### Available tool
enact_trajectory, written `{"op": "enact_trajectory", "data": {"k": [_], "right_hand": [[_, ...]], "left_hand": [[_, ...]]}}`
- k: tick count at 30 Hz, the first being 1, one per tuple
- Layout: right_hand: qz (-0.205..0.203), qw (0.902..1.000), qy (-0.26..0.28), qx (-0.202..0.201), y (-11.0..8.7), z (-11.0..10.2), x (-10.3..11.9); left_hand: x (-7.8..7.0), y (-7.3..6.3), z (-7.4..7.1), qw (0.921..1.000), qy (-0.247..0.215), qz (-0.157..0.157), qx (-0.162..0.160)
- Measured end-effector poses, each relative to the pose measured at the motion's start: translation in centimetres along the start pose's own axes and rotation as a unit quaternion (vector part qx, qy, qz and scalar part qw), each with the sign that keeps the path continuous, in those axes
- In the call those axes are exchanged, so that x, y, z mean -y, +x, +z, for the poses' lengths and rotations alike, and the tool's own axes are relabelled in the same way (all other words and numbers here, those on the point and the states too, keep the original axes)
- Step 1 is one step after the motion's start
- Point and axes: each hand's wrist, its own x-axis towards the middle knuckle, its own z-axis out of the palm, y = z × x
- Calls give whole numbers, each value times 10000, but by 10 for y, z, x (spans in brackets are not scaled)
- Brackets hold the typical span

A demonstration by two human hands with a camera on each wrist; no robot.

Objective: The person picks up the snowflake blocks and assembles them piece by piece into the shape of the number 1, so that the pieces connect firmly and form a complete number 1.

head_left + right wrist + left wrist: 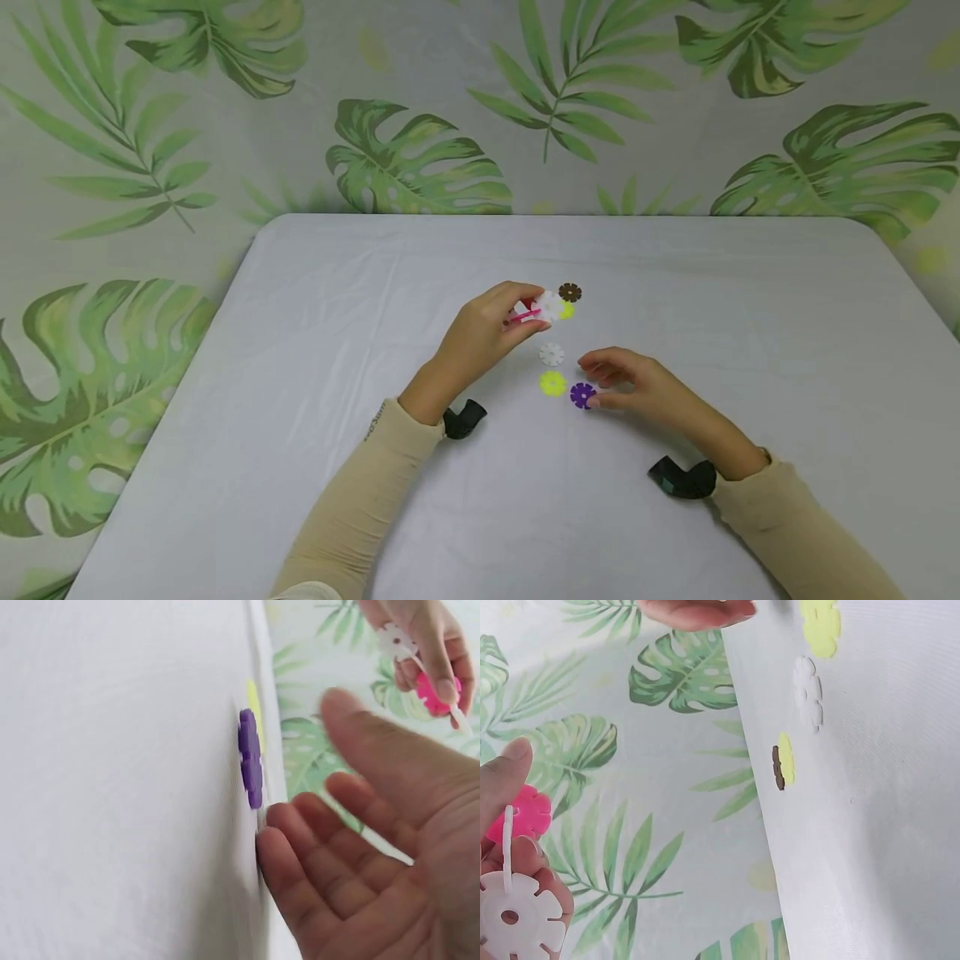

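Observation:
My left hand [480,325] is raised over the table and pinches a small cluster of joined snowflake discs. In the left wrist view, a pink snowflake disc [534,814] and white snowflake discs [536,915] show in that cluster. My right hand [645,385] has its fingers spread and loosely bent, with nothing between them. Its thumb tip is beside a purple snowflake disc [581,395] on the table; whether they touch I cannot tell. A loose white snowflake disc [551,354] and a yellow snowflake disc [552,383] lie left of the right hand.
Behind the left hand's cluster lie a brown snowflake disc [570,292] and another yellow disc [567,310]. A white cloth covers the table [337,267]. A leaf-patterned backdrop [420,158] stands behind it. Black wrist devices [686,479] stick out from both sleeves.

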Motion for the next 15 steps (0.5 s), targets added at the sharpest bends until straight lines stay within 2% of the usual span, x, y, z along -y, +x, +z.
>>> {"op": "enact_trajectory", "data": {"k": [9,11,15], "right_hand": [[-264,9950,-956,117,0,6,-7],[-269,9945,-1004,134,1,6,-7],[-123,9970,-732,211,1,6,-6]], "left_hand": [[2,0,0,10000,19,43,-17],[2,0,0,10000,18,58,-26],[2,0,1,9999,-2,85,-54]]}}
